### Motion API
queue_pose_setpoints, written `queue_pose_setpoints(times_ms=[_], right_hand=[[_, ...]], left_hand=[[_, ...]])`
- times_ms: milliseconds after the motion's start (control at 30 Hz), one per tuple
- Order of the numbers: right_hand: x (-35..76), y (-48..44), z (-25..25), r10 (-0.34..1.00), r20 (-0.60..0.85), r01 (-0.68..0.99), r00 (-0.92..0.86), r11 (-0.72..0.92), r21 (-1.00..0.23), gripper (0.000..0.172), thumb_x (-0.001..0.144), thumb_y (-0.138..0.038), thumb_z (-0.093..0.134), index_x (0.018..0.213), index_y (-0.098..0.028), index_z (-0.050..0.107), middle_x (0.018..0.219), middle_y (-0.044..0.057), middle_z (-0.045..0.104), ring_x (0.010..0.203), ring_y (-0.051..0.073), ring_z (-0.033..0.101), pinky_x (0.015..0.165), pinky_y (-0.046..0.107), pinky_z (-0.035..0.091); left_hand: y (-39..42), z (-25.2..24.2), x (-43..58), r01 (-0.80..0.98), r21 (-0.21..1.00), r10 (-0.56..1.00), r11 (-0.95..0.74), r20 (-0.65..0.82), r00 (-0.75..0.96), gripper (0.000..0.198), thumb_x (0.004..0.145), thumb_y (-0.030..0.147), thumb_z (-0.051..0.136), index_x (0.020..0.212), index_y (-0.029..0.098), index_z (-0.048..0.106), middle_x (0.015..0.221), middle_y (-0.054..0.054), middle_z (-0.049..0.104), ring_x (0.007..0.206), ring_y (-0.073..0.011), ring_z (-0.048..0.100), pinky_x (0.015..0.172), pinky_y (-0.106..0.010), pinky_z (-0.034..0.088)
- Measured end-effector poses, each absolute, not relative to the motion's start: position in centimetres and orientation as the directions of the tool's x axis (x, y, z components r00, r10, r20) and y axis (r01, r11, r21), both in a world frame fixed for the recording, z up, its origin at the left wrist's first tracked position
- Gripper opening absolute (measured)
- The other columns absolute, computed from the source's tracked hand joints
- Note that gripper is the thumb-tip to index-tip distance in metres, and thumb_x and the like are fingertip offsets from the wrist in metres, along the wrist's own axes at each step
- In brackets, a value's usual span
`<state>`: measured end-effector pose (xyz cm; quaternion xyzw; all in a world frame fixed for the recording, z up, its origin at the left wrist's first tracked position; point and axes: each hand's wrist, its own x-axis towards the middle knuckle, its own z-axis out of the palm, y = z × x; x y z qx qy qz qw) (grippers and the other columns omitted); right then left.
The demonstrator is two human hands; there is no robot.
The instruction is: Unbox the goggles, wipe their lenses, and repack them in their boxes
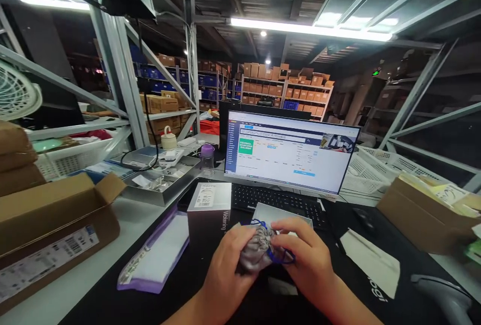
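Note:
A small grey drawstring pouch (255,252) with blue cords is held above the black desk mat, its gathered neck facing up. My left hand (229,262) wraps round the pouch's left side. At the neck and the blue cord, the fingers of my right hand (306,255) are bent in a pinch on the pouch's right side. Just behind the hands lies an open white box (283,214), partly hidden by them. A dark box with a white labelled top (210,197) stands to the left of the pouch.
A keyboard (270,199) lies before a lit monitor (289,152). At left are a purple-edged packet (158,252), a metal tray (165,190) and an open carton (56,235). At right are a paper bag (372,260), a mouse (364,219), a scanner (443,292) and another carton (428,215).

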<state>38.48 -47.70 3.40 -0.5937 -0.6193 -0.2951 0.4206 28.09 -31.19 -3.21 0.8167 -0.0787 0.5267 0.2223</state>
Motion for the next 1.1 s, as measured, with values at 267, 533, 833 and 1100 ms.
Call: queue_pose_setpoints(times_ms=[267, 533, 833, 1100], right_hand=[[38.9, -46.8, 1.9, 0.531, 0.847, 0.999, 0.038, 0.0, -0.046, 0.02, 0.09, -0.005, 0.05, 0.084, -0.019, 0.063, 0.103, 0.009, 0.069, 0.087, 0.019, 0.067, 0.068, 0.029, 0.057], [39.9, -46.9, 2.4, 0.73, 0.674, 0.987, -0.111, 0.004, 0.158, 0.012, 0.099, -0.017, 0.055, 0.092, -0.019, 0.064, 0.111, 0.007, 0.069, 0.103, 0.022, 0.063, 0.081, 0.034, 0.053], [41.8, -48.7, 3.8, 0.748, 0.662, 0.995, 0.041, -0.09, 0.041, 0.016, 0.092, -0.01, 0.051, 0.088, -0.019, 0.064, 0.11, 0.011, 0.067, 0.092, 0.021, 0.064, 0.075, 0.034, 0.055], [38.8, -46.0, 1.1, 0.58, 0.789, 0.978, -0.205, 0.139, 0.152, 0.02, 0.093, -0.008, 0.058, 0.078, -0.021, 0.064, 0.119, 0.006, 0.069, 0.115, 0.021, 0.06, 0.092, 0.036, 0.053]], left_hand=[[-31.6, -2.4, 27.5, -0.34, 0.059, -0.112, -0.938, 0.88, 0.462, 0.035, 0.093, 0.019, 0.061, 0.126, 0.02, 0.051, 0.137, -0.016, 0.046, 0.125, -0.0258, 0.055, 0.1, -0.04, 0.055], [-30.1, -0.8, 26.8, -0.18, -0.034, -0.141, -0.983, 0.766, 0.628, 0.006, 0.087, 0.023, 0.058, 0.09, 0.018, 0.058, 0.116, -0.014, 0.059, 0.093, -0.0243, 0.068, 0.073, -0.033, 0.062], [-30.0, -1.3, 27.1, -0.085, -0.02, -0.061, -0.996, 0.855, 0.515, 0.064, 0.073, 0.067, 0.067, 0.108, 0.015, 0.054, 0.107, -0.017, 0.065, 0.093, -0.0313, 0.07, 0.068, -0.039, 0.063], [-29.8, -4.1, 28.4, -0.175, 0.546, 0.315, -0.819, 0.684, 0.658, 0.074, 0.072, 0.018, 0.066, 0.14, 0.022, 0.037, 0.128, -0.014, 0.059, 0.115, -0.029, 0.065, 0.096, -0.048, 0.056]])
